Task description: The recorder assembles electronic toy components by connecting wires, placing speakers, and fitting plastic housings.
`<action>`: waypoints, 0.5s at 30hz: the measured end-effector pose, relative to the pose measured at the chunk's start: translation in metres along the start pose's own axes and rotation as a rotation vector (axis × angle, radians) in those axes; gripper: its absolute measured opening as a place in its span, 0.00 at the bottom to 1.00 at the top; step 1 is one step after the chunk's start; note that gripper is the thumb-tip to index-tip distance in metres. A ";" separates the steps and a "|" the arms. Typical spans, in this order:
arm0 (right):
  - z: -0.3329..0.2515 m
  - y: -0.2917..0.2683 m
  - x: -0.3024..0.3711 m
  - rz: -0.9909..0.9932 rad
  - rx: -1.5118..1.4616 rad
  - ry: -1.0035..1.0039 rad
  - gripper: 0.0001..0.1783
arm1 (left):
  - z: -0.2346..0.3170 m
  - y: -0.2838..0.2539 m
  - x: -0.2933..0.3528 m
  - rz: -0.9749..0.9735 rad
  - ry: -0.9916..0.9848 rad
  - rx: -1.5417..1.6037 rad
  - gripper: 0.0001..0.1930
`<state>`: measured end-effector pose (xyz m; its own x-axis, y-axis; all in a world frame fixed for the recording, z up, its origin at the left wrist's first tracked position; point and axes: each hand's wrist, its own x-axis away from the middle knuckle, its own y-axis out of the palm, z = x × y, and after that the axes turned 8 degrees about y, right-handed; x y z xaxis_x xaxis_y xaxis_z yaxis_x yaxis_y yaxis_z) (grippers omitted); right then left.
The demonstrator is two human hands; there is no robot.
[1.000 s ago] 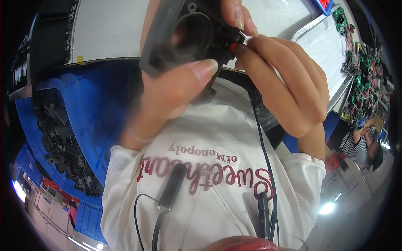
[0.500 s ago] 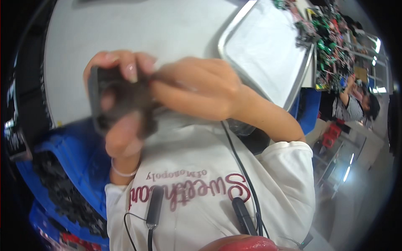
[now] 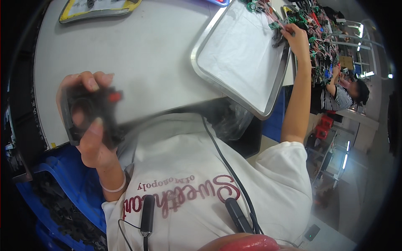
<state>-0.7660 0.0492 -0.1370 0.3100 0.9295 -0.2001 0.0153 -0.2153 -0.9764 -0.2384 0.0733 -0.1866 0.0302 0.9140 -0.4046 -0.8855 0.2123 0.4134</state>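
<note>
On the left, above the white table, my left hand (image 3: 94, 138) grips a dark plastic housing (image 3: 104, 113). This part is blurred, has a round opening, and shows a small red piece (image 3: 114, 96) at its upper right. My thumb and fingers wrap round its sides. My right hand (image 3: 298, 42) reaches out to the far right edge of the metal tray (image 3: 197, 54). Its fingertips close on thin wires beside a small green circuit board (image 3: 274, 26). Small dark parts (image 3: 277, 39) hang over the tray's edge under those fingers.
White paper (image 3: 238, 58) lines the tray. Beyond it lies a heap of wired parts (image 3: 322, 50). A yellow-edged tray (image 3: 98, 14) stands at the far left. Blue bins with black parts (image 3: 75, 205) stand at lower left. A person in a striped shirt (image 3: 335, 98) works at right.
My right hand has left the housing and stretched out to the wired parts at the tray's far right. The left hand, still holding the housing, has shifted left. A red piece now shows on it.
</note>
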 end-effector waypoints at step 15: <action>-0.090 -0.094 0.038 0.093 -1.089 -0.009 0.09 | 0.004 -0.015 0.000 -0.001 -0.044 -0.018 0.36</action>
<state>-0.6697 0.0780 -0.0453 0.3469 0.8970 -0.2741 0.8263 -0.4306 -0.3631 -0.2229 0.0716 -0.1896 0.0513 0.9281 -0.3688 -0.8935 0.2076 0.3982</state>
